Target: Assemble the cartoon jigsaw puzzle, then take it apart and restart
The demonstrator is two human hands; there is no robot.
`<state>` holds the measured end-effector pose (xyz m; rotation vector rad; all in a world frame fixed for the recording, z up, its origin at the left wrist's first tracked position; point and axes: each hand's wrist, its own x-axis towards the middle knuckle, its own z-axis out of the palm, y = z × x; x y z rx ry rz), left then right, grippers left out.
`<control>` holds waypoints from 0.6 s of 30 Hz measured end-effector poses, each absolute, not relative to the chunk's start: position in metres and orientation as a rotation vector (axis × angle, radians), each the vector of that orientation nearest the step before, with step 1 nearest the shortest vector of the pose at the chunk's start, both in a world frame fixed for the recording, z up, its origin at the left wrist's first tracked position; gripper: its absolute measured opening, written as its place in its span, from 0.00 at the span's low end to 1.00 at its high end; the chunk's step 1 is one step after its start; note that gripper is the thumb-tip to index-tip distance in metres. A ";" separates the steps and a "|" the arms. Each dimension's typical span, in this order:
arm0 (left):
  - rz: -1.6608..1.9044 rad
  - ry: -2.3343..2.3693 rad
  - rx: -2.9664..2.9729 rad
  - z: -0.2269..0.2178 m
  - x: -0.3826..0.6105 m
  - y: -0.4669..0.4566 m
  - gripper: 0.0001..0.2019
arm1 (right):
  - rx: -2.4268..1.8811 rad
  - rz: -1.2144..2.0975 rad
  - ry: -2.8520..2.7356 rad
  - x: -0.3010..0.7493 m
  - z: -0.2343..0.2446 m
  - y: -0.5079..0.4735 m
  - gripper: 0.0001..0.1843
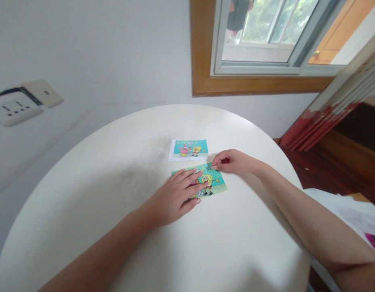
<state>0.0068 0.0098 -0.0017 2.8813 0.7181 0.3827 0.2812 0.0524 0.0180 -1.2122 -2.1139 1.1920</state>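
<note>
A green and teal jigsaw puzzle (pixel 217 185) with cartoon figures lies on the white table. Flat across its left part rests my left hand (pixel 184 190), fingers spread, covering much of the picture. At the puzzle's top right edge is my right hand (pixel 225 161), thumb and forefinger pinched together. Whatever small thing those fingertips hold, if any, is hidden. Just beyond the puzzle lies a small printed picture (pixel 189 150) of similar cartoon figures, with a white border; neither hand is on it.
The round white table (pixel 93 194) stands against the wall, with grey smudges left of the puzzle. Behind it is a wood-framed window (pixel 202 81). A red and cream curtain (pixel 321 121) hangs at right, and wall sockets (pixel 17 108) are at left.
</note>
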 end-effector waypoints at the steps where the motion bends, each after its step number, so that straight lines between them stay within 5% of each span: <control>1: 0.376 0.720 2.880 -0.002 0.007 0.010 0.23 | -1.211 1.176 -2.123 0.280 0.018 0.052 0.14; 18: 0.364 0.727 2.889 -0.001 0.007 0.010 0.22 | -1.248 0.943 -2.218 0.276 0.010 0.058 0.10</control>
